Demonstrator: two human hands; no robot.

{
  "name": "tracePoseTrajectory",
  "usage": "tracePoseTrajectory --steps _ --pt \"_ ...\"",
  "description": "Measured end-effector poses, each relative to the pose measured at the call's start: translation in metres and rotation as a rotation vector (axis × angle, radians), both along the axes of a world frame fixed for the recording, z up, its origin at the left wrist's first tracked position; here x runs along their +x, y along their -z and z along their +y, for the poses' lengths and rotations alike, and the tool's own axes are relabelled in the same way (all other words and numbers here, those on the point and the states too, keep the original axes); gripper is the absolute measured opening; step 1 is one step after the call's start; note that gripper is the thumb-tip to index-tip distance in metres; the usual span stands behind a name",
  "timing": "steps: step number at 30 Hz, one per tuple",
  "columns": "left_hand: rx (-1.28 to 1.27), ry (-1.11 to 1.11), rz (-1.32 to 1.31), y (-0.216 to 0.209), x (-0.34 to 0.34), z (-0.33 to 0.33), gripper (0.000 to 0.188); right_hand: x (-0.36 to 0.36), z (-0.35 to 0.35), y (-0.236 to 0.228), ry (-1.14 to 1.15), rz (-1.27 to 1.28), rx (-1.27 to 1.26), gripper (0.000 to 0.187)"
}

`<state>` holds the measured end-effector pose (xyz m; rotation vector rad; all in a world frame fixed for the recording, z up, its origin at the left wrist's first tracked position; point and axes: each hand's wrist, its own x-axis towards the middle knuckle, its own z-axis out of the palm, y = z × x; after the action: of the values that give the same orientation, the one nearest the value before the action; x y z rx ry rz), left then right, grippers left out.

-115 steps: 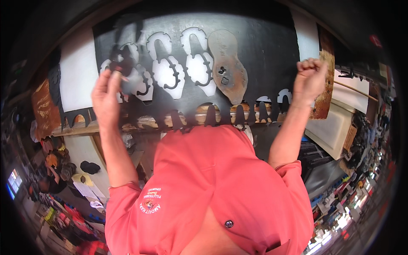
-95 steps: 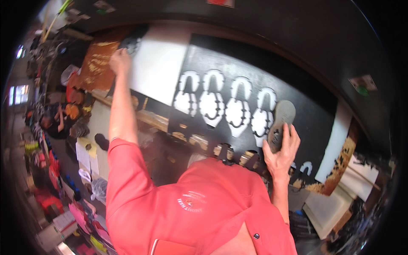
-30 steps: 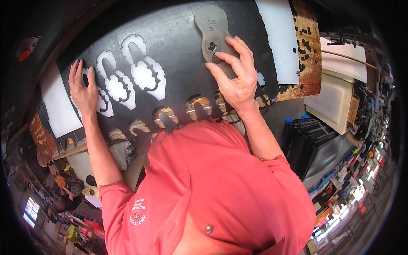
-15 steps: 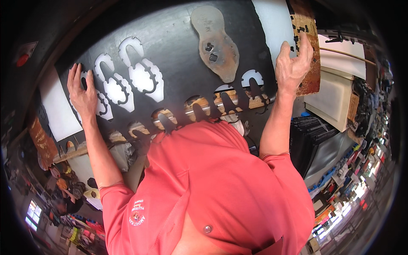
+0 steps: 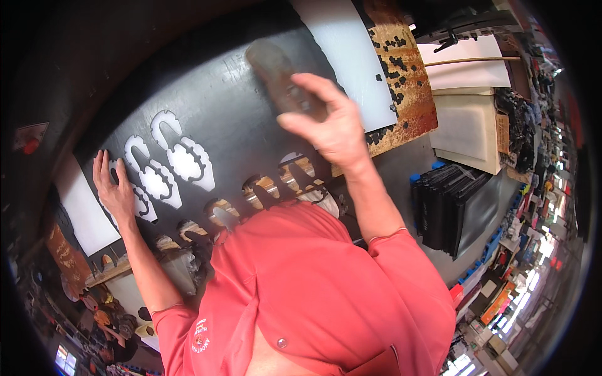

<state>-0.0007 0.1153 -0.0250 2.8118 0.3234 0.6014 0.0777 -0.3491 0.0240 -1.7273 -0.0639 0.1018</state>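
The left hand (image 5: 116,194) lies open on the black sheet (image 5: 219,109), near the worktop's (image 5: 116,271) left end. The right hand (image 5: 338,122) spreads thumb and fingers about the blurred sole-shaped plate (image 5: 273,69), toward the right end; whether gripping, I cannot tell. Bare sheet separates plate and cut-outs (image 5: 188,164).

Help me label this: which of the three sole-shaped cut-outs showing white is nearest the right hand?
The rightmost cut-out. The other two lie farther from the right hand, the leftmost partly covered by the left hand.
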Motion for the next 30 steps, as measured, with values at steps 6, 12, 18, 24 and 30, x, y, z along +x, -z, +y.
tracePoseTrajectory --steps 6,12,18,24,30 --pt "0.002 0.032 -0.02 0.0 0.002 -0.001 0.042 0.019 -0.065 -0.063 -0.039 -0.076 1.069 0.102" --pt "-0.071 0.015 -0.024 0.001 0.0 -0.001 0.042 0.044 -0.048 0.017 0.405 0.419 1.99 0.072" --pt "-0.016 0.032 -0.014 0.0 -0.001 0.0 0.042 0.039 -0.062 0.024 0.2 0.24 1.529 0.067" --pt "-0.038 0.008 -0.026 0.001 0.001 0.001 0.042 0.032 -0.059 -0.011 0.061 -0.042 1.182 0.08" --pt "-0.034 0.035 -0.037 0.0 0.0 0.001 0.042 0.011 -0.026 -0.025 0.058 -0.108 0.716 0.074"
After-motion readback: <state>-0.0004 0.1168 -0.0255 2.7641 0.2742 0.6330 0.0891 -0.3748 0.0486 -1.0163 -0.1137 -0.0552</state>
